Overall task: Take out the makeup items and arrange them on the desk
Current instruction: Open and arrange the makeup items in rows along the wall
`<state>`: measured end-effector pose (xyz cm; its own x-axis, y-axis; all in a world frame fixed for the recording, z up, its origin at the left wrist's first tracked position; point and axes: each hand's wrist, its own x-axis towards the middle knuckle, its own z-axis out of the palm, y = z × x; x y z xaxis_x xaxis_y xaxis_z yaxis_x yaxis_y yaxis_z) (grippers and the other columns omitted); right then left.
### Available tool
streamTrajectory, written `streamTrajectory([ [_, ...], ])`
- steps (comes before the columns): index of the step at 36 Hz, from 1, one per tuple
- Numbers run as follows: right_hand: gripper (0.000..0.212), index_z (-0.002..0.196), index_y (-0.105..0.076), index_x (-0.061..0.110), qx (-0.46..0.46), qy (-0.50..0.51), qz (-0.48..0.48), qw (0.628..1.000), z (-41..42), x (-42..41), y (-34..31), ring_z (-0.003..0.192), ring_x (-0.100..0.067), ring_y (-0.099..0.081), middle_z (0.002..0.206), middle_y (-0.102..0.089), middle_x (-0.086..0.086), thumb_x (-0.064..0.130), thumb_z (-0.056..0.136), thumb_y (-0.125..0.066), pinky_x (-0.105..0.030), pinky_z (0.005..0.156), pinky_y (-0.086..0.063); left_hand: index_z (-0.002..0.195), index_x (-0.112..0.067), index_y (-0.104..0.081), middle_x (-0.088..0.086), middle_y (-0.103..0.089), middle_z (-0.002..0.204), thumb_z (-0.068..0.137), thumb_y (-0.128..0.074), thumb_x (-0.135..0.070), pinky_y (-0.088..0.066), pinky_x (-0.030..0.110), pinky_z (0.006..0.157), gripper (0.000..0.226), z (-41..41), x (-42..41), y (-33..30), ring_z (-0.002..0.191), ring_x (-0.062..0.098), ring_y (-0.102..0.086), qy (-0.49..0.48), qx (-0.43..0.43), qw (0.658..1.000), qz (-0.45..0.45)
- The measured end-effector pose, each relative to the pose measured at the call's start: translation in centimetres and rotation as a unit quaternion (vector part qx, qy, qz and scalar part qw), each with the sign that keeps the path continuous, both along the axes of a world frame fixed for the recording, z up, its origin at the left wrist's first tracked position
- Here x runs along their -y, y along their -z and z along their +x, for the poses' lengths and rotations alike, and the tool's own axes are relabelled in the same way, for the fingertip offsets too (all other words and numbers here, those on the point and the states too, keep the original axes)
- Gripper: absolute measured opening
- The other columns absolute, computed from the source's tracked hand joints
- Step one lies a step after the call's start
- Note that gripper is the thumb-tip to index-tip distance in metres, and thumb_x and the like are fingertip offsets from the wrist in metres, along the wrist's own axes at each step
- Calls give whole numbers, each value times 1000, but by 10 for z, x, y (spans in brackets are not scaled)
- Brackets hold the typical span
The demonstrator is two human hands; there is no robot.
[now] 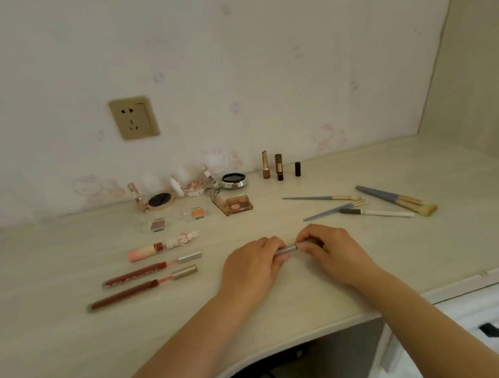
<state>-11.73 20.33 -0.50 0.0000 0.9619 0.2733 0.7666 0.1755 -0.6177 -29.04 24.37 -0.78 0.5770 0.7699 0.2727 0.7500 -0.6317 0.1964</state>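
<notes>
Slim silver tube (pixel 289 249): gripped at both ends by left hand (pixel 254 263) and right hand (pixel 327 247), fingers curled, mid-desk (pixel 74 343) toward front edge.

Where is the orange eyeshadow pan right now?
In the head view, the orange eyeshadow pan lies on the desk left of centre, between the mauve eyeshadow pan and the brown eyeshadow palette.
</notes>
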Motion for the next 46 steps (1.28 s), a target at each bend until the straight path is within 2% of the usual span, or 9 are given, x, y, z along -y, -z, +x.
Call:
streamTrajectory([
  [5,11,89,-68,25,-38,-81,-54,995,-56,-25,-6,70,1,-53,76,-62,15,20,91,-58,-9,66,-38,117,-26,-52,-7,-61,108,98,-32,-44,-42,31,70,33,-63,4,0,96,15,-58,-68,-21,997,11],
  [9,17,100,-71,19,-5,-114,-69,991,-88,-38,1,91,-9,-59,99,-68,6,25,91,-57,-19,82,-42,116,-28,-54,-7,-59,111,99,-30,-45,-42,32,72,34,-96,8,3,102,16,-55,-122,-40,991,26],
  [12,16,96,-71,19,-9,-109,-80,991,-95,-42,5,93,-14,-59,98,-68,4,27,92,-56,-28,86,-45,117,-31,-52,-9,-59,113,99,-28,-46,-41,30,73,34,-103,9,3,105,13,-53,-139,-43,989,24],
  [17,18,80,-65,30,-11,-105,-84,991,-87,-44,7,84,-7,-52,86,-62,12,23,93,-54,-7,71,-34,114,-30,-55,-7,-63,111,99,-28,-45,-41,31,72,33,-97,5,2,99,17,-59,-121,-37,992,-9],
  [26,23,88,-71,17,18,-108,-53,993,-89,-40,6,83,-12,-47,80,-60,9,22,95,-50,-18,70,-32,103,-29,-60,-5,-66,103,99,-31,-42,-37,29,70,32,-99,1,1,96,18,-58,-112,-14,991,-66],
  [34,22,77,-63,26,13,-114,-38,993,-91,-36,3,73,-6,-42,67,-53,14,24,95,-50,-11,68,-32,97,-26,-62,-3,-65,92,99,-34,-39,-36,29,69,31,-101,2,-5,91,20,-56,-99,10,989,-107],
  [39,24,84,-70,12,22,-114,-17,993,-93,-33,1,71,-5,-41,63,-49,18,22,95,-51,-9,68,-32,93,-27,-63,-7,-52,77,100,-34,-39,-36,30,69,32,-103,2,-8,82,17,-53,-90,22,988,-126],
  [43,26,83,-70,8,23,-114,-6,993,-94,-31,1,67,-1,-41,61,-46,19,20,96,-51,-8,68,-32,96,-29,-64,-4,-65,91,99,-33,-41,-35,30,69,33,-103,4,-4,89,17,-57,-86,19,990,-108],
  [46,26,80,-67,14,21,-105,-24,994,-94,-31,0,67,-3,-42,63,-46,14,21,97,-48,-12,67,-33,106,-30,-59,-5,-65,101,99,-29,-45,-39,31,70,35,-103,4,2,93,17,-59,-82,-8,996,-29],
])
